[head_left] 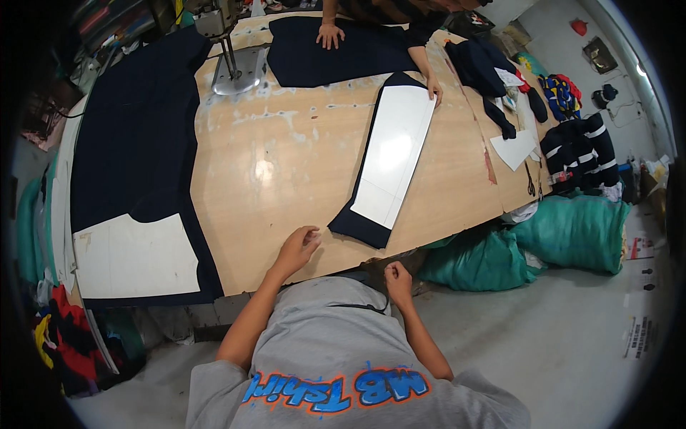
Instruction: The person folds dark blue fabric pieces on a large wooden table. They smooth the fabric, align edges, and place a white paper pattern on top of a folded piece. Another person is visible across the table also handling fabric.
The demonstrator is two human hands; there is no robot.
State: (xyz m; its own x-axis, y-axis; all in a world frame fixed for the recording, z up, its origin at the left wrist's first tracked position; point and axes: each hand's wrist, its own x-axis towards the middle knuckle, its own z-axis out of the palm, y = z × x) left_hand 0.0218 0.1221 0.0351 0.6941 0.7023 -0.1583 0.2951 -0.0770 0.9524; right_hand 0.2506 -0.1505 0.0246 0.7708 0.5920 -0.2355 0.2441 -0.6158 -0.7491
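My left hand (pixel 297 252) hovers over the near part of the wooden table (pixel 264 207), holding nothing, its fingers loosely bent and a little apart. Close to the table's front edge, my right hand (pixel 398 282) is curled into a loose fist with nothing visible in it. Between and beyond them lies a long navy fabric piece (pixel 364 227), with a white paper pattern (pixel 396 150) on top. A person across the table touches the pattern's far end with one hand (pixel 434 89). Their other hand (pixel 331 36) rests flat on another navy fabric piece (pixel 307 61).
At left, a large navy fabric layer (pixel 136 136) carries a white pattern (pixel 136 257). An upright cutting machine (pixel 239 75) stands at the back. Scissors (pixel 530 180), paper scraps (pixel 513 148) and dark cloth lie at right. Green sacks (pixel 568 232) sit beside the table.
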